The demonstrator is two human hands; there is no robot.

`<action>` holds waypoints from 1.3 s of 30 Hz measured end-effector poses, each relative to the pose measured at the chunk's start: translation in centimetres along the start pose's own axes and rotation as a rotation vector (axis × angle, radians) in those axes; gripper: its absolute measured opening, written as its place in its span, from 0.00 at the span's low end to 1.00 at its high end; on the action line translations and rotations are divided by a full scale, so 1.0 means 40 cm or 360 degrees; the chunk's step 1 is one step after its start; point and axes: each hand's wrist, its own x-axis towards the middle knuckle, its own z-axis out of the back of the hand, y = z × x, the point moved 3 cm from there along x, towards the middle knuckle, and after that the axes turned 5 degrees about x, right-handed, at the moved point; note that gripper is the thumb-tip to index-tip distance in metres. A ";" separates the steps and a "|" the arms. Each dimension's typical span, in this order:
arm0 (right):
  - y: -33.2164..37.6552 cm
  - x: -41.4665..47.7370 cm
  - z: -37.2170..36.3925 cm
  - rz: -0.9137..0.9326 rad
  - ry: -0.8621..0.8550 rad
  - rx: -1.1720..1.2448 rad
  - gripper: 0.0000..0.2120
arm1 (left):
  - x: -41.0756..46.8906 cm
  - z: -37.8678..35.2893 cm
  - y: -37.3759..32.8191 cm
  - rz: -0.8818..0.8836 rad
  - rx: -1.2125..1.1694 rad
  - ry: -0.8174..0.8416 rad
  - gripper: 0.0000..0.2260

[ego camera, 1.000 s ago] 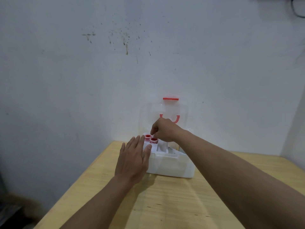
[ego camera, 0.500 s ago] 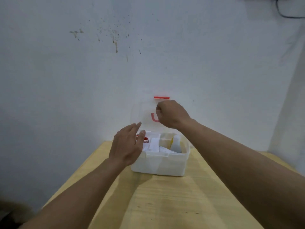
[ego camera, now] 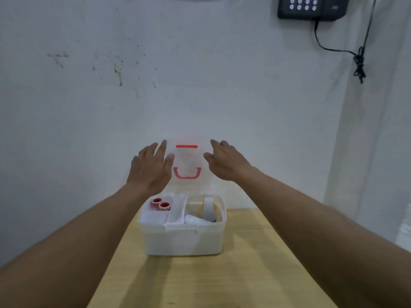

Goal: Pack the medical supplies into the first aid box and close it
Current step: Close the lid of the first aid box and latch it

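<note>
A white first aid box (ego camera: pixel 182 240) stands on the wooden table, its clear lid (ego camera: pixel 189 161) upright against the wall, with a red handle (ego camera: pixel 187 175) and a red latch (ego camera: pixel 186 146). Inside, two red tape rolls (ego camera: pixel 160 204) sit in the left compartment, and a white bottle (ego camera: pixel 209 208) and a white tube lie in the right one. My left hand (ego camera: pixel 151 168) is at the lid's left edge and my right hand (ego camera: pixel 224 162) at its right edge. Both hands have spread fingers; whether they touch the lid is unclear.
The wooden table (ego camera: pixel 200 281) reaches back to a stained white wall. A black keypad device (ego camera: pixel 311 6) with a dangling black cable (ego camera: pixel 358 61) hangs at the upper right. A white curtain (ego camera: pixel 373 152) falls along the right side.
My right hand left the box's inside and rose to the lid's right edge. My left hand lifted off the box's front left and went to the lid's left edge.
</note>
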 end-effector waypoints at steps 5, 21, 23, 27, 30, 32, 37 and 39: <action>0.014 -0.036 0.011 0.0023 -0.0042 0.0028 0.22 | -0.039 0.033 -0.001 0.0025 -0.0017 -0.0104 0.24; -0.005 -0.250 -0.047 -0.0004 0.0405 0.0170 0.31 | -0.292 0.036 0.012 0.0012 -0.0337 -0.0074 0.25; -0.008 -0.267 -0.058 -0.0038 0.0437 0.0170 0.32 | -0.303 0.028 0.020 0.0060 -0.0372 -0.0027 0.25; 0.006 -0.281 -0.070 -0.0115 0.0327 0.0326 0.31 | -0.318 0.028 0.019 0.0079 -0.0489 -0.0019 0.22; 0.025 -0.277 -0.092 -0.0242 0.0231 0.0432 0.33 | -0.324 0.036 0.006 0.0136 -0.0597 0.0015 0.18; 0.035 -0.274 -0.105 -0.0314 0.0185 0.0446 0.32 | -0.326 0.039 0.002 0.0178 -0.0637 0.0022 0.17; 0.027 -0.277 -0.109 -0.0383 0.0240 0.0504 0.31 | -0.329 0.028 0.015 0.0298 -0.0747 0.0036 0.18; 0.025 -0.278 -0.110 -0.0404 0.0292 0.0551 0.37 | -0.329 0.029 0.014 0.0320 -0.0738 0.0006 0.16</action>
